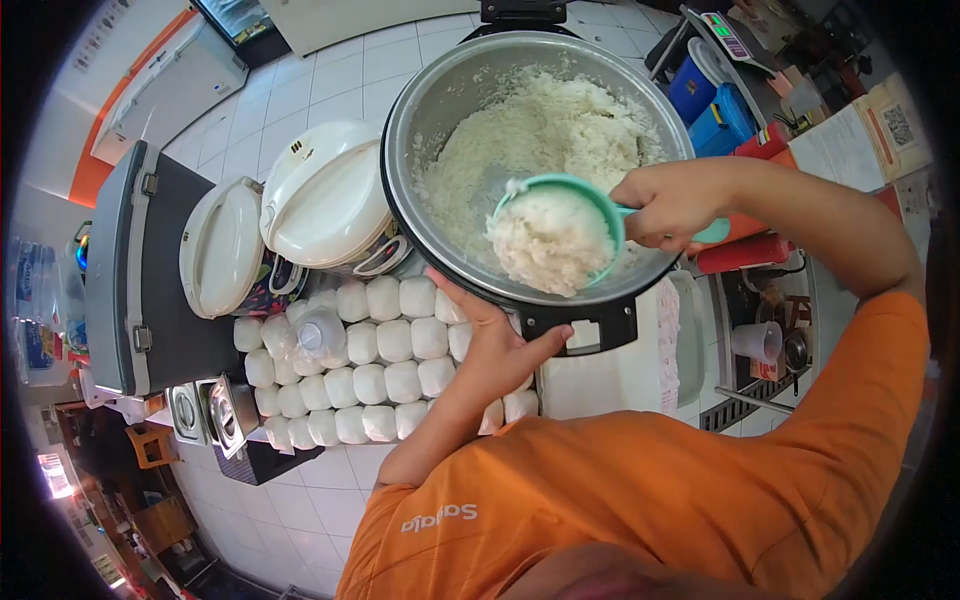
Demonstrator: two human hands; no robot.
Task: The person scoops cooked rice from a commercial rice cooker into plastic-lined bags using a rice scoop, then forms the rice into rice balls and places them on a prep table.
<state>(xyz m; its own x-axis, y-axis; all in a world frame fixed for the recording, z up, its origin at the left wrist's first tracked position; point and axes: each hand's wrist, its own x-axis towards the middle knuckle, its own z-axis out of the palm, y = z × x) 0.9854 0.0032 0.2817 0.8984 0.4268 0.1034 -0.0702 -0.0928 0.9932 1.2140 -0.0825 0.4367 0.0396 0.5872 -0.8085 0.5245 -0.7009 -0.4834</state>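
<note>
White floor tiles (330, 90) surround a big pot (440, 100) of rice. The right hand (672, 205) grips a heaped scoop (555, 235) over the pot's near rim. The left hand (495, 345) lies open and empty just below. A tilt would likely spill rice onto the wrapped portions (385, 375).

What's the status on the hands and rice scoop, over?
Right hand gripping teal scoop, heaped with rice. Left hand open at cooker pot rim. Nothing blocking.

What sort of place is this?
Probably a small food shop's kitchen: a big pot of cooked rice, a scoop heaped with it, rows of wrapped rice portions, and more cookers alongside.
</note>
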